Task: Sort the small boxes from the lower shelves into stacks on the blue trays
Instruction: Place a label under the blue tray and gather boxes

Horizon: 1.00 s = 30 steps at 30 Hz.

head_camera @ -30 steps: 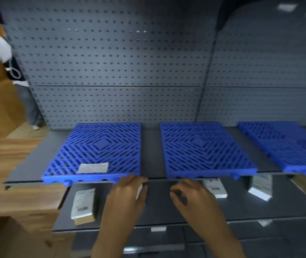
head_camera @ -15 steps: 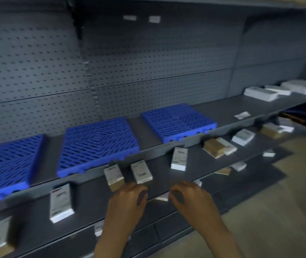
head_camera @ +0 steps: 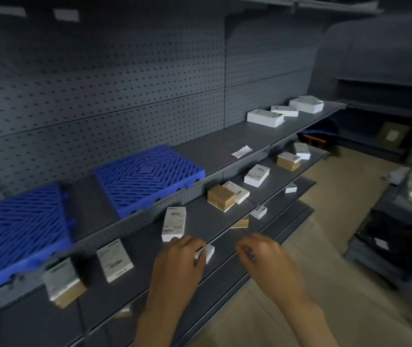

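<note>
Two blue trays (head_camera: 147, 176) (head_camera: 17, 234) lie bare on the upper grey shelf. On the shelf below are several small boxes: a white box (head_camera: 174, 222), another white box (head_camera: 114, 259), a blurred white-and-brown one (head_camera: 61, 281), a brown box (head_camera: 221, 197) and more white ones (head_camera: 256, 175) further right. My left hand (head_camera: 180, 261) hovers over this shelf's front edge, its curled fingers at a small white box (head_camera: 208, 252) that it seems to hold. My right hand (head_camera: 262, 256) hangs beside it with fingers curled and nothing seen in it.
Larger white boxes (head_camera: 265, 117) and a loose paper label (head_camera: 242, 151) lie on the upper shelf at the right. A lower shelf carries small boxes (head_camera: 259, 211). Another dark rack (head_camera: 388, 246) stands at the right across a tan floor aisle.
The view has swung right along the shelving, so the trays slid left and more boxes came into sight. Both hands keep the same pose, side by side in front of me.
</note>
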{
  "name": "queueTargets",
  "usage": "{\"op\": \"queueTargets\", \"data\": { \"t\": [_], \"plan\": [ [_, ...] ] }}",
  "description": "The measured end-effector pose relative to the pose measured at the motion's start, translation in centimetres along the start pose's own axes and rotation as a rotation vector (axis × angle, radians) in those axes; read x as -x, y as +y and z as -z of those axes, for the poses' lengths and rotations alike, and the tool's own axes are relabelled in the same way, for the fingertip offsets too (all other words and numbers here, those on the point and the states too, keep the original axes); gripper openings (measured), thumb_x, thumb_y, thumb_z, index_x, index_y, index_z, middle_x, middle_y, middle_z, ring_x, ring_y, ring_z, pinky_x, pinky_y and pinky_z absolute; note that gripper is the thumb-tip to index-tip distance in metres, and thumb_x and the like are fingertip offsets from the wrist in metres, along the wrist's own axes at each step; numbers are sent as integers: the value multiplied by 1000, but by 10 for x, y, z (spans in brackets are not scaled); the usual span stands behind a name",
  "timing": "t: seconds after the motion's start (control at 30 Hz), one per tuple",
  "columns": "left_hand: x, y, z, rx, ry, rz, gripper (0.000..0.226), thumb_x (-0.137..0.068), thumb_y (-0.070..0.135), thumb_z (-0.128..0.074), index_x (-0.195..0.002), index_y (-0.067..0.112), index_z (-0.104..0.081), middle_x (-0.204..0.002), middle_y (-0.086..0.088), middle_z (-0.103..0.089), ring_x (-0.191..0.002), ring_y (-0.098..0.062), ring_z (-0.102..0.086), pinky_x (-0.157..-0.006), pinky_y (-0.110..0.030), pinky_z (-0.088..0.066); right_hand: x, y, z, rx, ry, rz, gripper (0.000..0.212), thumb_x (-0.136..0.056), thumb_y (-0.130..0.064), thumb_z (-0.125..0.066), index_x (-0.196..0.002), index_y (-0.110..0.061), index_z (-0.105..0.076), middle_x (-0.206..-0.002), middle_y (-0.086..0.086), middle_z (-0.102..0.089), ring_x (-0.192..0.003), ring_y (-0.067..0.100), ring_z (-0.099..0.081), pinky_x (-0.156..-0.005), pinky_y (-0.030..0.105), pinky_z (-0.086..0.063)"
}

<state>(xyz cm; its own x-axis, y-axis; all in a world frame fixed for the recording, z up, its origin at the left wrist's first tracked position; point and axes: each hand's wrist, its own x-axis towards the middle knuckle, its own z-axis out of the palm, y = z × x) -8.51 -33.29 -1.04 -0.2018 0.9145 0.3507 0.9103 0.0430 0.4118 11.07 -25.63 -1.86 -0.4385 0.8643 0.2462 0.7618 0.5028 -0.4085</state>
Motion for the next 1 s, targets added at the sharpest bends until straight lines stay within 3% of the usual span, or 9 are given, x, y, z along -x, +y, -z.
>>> {"op": "queueTargets", "data": {
  "t": [0.13,0.23,0.37,0.5,0.67,0.83,1.0],
  "plan": [
    [-65,13,-35,113,17,-30,9,-97,31,-63,-105,32,-68,-100,14,-65,-96,-8,-58,-75,-31,-53,-47,37,6,56,19,-31,11,-97,-31,-60,-93,-33,-69,-89,-18,-59,-81,8,-60,-64,26,-47],
    [-115,16,-56,171,24,-33,15,-98,31,-63,-111,31,-70,-105,16,-67,-100,-7,-59,-78,-30,-53,-88,58,10,85,-16,-36,13,-97,-28,-57,-92,-33,-68,-90,-15,-61,-81,8,-61,-65,28,-52],
    [-171,14,-78,168,20,-41,18,-100,34,-58,-114,31,-69,-108,15,-65,-94,-1,-56,-72,-12,-39,-142,83,12,84,-16,-34,10,-95,-28,-57,-90,-29,-66,-92,-13,-63,-81,10,-63,-66,32,-54],
    [-217,11,-89,165,26,-19,15,-100,34,-58,-109,30,-69,-106,15,-65,-93,1,-56,-68,-10,-43,-186,106,9,44,-18,-27,10,-96,-27,-58,-92,-33,-65,-94,-15,-62,-84,12,-64,-69,36,-56],
    [-263,18,-105,139,33,-11,18,-100,31,-60,-114,27,-70,-110,13,-68,-96,6,-48,-65,-2,-34,-243,137,3,10,-2,16,10,-97,-33,-60,-101,-33,-69,-100,-16,-65,-84,13,-67,-71,36,-57],
    [-303,25,-134,152,67,90,10,-97,26,-65,-105,28,-71,-101,16,-67,-90,5,-52,-66,-1,-39,-312,176,-10,-31,-7,146,13,-97,-36,-58,-104,-35,-70,-102,-16,-66,-85,10,-67,-72,34,-58],
    [-341,36,-166,105,133,234,10,-96,27,-66,-104,31,-69,-99,21,-62,-95,3,-54,-70,-6,-39,-372,214,-14,-98,62,348,8,-92,-19,-66,-95,-24,-71,-95,-8,-68,-88,15,-64,-71,35,-55]
  ]
}}
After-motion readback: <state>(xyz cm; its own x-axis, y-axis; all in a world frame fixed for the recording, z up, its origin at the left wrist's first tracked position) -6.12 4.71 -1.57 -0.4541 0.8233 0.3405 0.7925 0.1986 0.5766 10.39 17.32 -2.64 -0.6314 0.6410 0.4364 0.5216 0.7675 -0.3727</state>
